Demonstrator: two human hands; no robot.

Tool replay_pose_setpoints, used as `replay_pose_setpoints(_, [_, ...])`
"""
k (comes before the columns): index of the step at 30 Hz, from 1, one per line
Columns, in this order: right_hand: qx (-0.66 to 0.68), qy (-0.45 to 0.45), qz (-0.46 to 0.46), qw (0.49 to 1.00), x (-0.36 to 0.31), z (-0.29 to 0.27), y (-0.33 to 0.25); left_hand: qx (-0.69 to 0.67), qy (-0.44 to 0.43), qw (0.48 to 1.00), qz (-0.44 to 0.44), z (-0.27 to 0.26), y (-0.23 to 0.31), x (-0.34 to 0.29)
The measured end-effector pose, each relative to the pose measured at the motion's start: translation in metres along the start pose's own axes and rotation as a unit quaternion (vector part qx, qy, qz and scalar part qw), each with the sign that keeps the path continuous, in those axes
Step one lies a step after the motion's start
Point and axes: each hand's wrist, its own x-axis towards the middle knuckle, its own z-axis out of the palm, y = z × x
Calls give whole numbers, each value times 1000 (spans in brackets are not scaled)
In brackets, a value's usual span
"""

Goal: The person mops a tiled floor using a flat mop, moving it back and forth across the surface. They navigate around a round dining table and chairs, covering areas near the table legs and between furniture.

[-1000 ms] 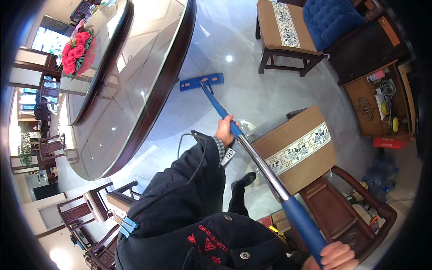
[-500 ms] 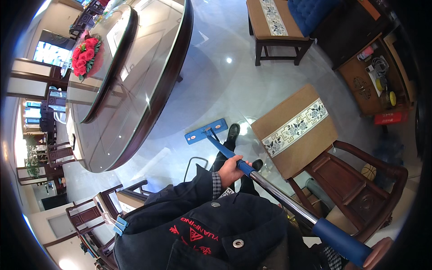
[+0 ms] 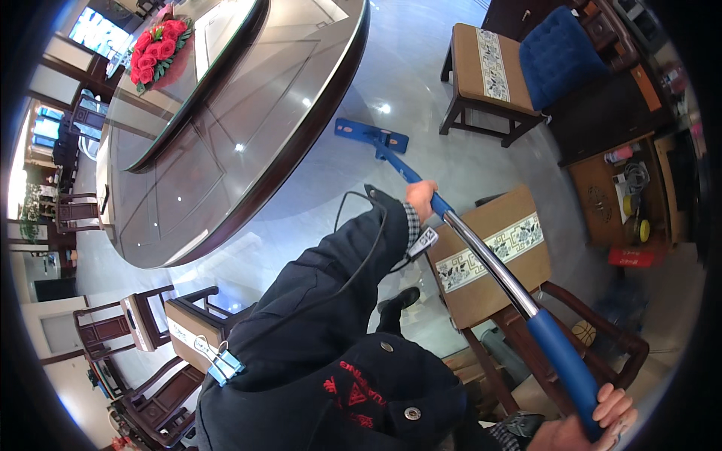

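I hold a flat mop by its blue and silver pole [image 3: 492, 259], which slants from the lower right up to the middle. My left hand [image 3: 422, 199] is closed around the blue lower part of the pole. At the top end, my right hand [image 3: 602, 421] wraps the thick blue grip. The mop's flat blue head [image 3: 371, 136] lies on the shiny grey floor, between the round table and a chair. A small white tag-like device on a black cord [image 3: 425, 240] hangs at my left wrist.
To the left stands a large round glass-topped table [image 3: 248, 161] with red roses [image 3: 159, 54]. A cushioned chair [image 3: 492, 252] is close on my right; another with a blue cushion [image 3: 560, 60] stands farther off. An open cabinet [image 3: 602, 192] is at the right, more chairs [image 3: 169, 391] at lower left.
The mop head has slid away from my feet, farther forward and slightly right. My left arm has reached forward with the pole, and my right hand has shifted a little left.
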Motion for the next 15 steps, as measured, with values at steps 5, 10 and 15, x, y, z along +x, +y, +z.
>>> replay_pose_setpoints(5, [4, -69, -86, 994, -28, 68, 55, 110, -74, 991, -13, 3, 58, 66])
replay_pose_setpoints(10, [19, -113, -119, 986, -41, 88, 46, 65, -87, 994, 19, -30, 50, 59])
replay_pose_setpoints(15, [-3, -212, -40, 977, -47, 81, -4, -22, -123, 991, 46, -75, 23, 14])
